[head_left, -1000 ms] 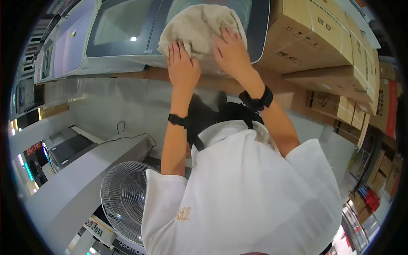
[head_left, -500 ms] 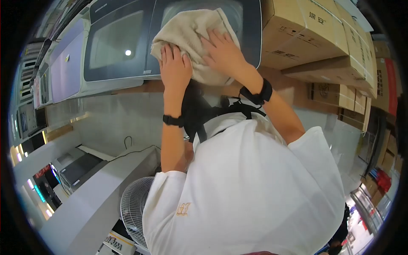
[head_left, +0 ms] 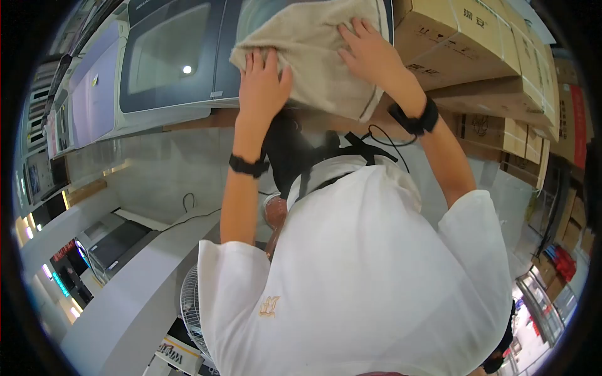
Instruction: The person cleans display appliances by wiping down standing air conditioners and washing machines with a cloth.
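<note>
A beige towel [head_left: 320, 59] lies spread over the right part of a dark-topped machine [head_left: 229, 50], which looks like a twin-tub washing machine. Its near edge hangs over the front. My left hand [head_left: 262, 84] rests on the towel's left side, fingers stretched out and thumb apart. On the right side of the cloth lies my right hand [head_left: 374, 55], its fingers spread flat. Both palms face down, and neither is closed around the fabric. The towel covers most of the lid beneath it.
Cardboard boxes [head_left: 467, 47] are stacked right of the machine. A lilac-lidded appliance [head_left: 97, 81] stands to its left. A fan [head_left: 191, 307] is low at left beside a white counter [head_left: 138, 285]. A black cable [head_left: 392, 141] loops near my right wrist.
The bunched towel is now flatter and spread wider. My right hand has moved right and farther from my left hand. The left hand has shifted slightly toward the far side.
</note>
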